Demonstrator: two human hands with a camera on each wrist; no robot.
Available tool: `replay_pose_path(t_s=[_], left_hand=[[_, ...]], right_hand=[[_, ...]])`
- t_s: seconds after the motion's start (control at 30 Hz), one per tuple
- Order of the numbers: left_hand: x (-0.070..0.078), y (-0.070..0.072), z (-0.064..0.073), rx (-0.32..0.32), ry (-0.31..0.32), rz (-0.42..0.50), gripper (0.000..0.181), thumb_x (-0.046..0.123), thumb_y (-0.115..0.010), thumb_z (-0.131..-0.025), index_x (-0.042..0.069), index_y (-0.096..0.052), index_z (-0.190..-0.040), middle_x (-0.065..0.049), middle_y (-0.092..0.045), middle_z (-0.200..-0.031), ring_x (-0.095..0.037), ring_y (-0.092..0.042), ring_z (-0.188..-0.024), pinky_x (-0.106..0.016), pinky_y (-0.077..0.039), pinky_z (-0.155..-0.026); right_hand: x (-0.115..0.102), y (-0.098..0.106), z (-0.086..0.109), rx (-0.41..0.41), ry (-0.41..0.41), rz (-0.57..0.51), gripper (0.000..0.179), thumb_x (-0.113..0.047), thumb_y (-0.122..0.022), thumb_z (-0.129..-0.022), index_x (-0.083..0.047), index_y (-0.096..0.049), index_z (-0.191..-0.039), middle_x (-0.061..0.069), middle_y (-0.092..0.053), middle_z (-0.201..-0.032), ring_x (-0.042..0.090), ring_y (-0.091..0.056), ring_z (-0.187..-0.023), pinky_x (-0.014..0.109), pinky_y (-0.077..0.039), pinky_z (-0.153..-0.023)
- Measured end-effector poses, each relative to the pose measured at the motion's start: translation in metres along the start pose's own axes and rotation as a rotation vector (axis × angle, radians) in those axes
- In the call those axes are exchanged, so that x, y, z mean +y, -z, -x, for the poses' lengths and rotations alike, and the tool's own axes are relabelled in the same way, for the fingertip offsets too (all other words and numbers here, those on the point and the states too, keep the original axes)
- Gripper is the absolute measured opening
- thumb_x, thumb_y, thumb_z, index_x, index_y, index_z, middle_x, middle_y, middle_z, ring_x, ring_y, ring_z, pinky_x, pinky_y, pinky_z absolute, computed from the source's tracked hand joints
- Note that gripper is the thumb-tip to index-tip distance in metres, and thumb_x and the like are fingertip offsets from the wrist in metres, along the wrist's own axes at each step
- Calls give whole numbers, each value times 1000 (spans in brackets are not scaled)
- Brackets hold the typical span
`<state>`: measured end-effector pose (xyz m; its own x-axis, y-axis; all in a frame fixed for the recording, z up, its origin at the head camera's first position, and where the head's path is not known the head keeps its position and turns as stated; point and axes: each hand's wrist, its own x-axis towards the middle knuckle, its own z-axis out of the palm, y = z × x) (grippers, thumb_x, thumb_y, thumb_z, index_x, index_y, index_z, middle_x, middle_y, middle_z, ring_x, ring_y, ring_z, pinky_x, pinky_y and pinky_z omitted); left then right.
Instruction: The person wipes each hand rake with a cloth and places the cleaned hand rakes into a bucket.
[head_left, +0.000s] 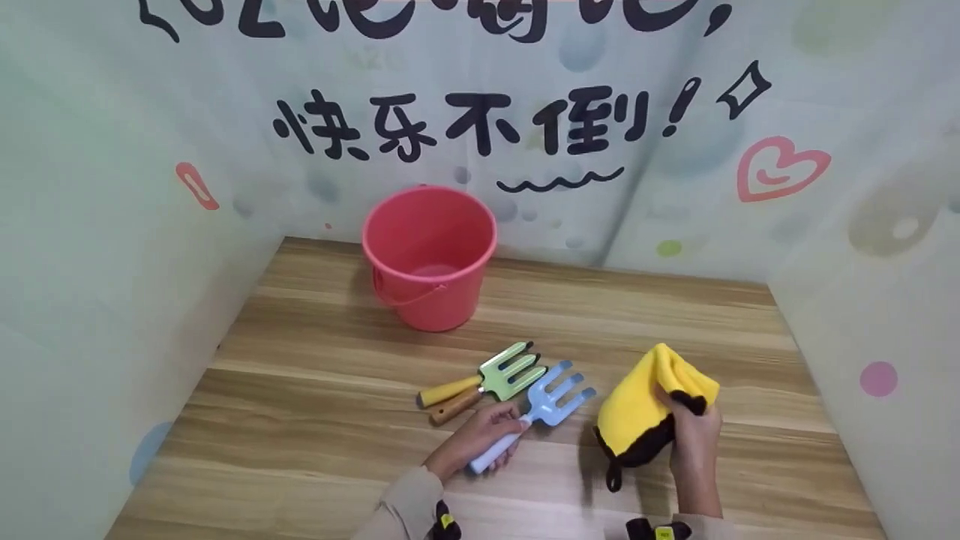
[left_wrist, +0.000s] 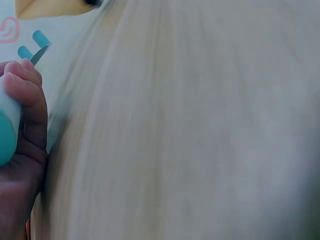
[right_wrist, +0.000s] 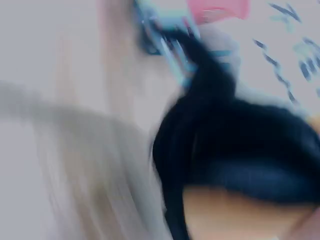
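My left hand (head_left: 480,436) grips a light blue garden hand fork (head_left: 553,399) by its handle, tines pointing up and to the right. In the left wrist view, curled fingers (left_wrist: 26,90) wrap the handle at the left edge. My right hand (head_left: 694,442) holds a bunched yellow cloth (head_left: 636,397) with black trim, a black loop hanging from its lower corner. In the right wrist view the black trim (right_wrist: 240,145) is close and blurred. Beside the left hand lies a green garden hand fork (head_left: 504,375), with a yellow handle (head_left: 450,391) and a brown handle (head_left: 454,406) side by side.
A pink bucket (head_left: 429,300) stands upright at the back, its handle hanging down at the front. Printed fabric walls (head_left: 570,225) enclose the wood-patterned tabletop (head_left: 315,352) at the back and both sides.
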<state>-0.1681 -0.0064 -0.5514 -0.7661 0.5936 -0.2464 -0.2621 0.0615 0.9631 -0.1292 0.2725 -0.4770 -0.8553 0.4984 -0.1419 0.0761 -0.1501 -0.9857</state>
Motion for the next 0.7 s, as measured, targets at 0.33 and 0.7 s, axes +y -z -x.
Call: replay_pose_path(t_s=[0.33, 0.7], left_hand=[[2, -7, -2, 26, -11, -41, 25, 31, -57, -92, 7, -49, -93, -4, -56, -61, -10, -50, -42, -22, -42, -34], [79, 14, 9, 123, -114, -305, 22, 18, -58, -90, 6, -51, -107, -18, -60, -91, -13, -52, -52, -19, -44, -42]], right_hand=[[86, 30, -8, -762, -446, -1101, 45, -41, -24, -101, -14, -53, -121, 5, -58, -123, 20, -52, -118, 39, -43, -101], [91, 21, -9, -786, -417, -1155, 44, -37, -21, -102, -13, -53, -122, 5, -57, -125, 20, -50, -120, 39, -42, -102]])
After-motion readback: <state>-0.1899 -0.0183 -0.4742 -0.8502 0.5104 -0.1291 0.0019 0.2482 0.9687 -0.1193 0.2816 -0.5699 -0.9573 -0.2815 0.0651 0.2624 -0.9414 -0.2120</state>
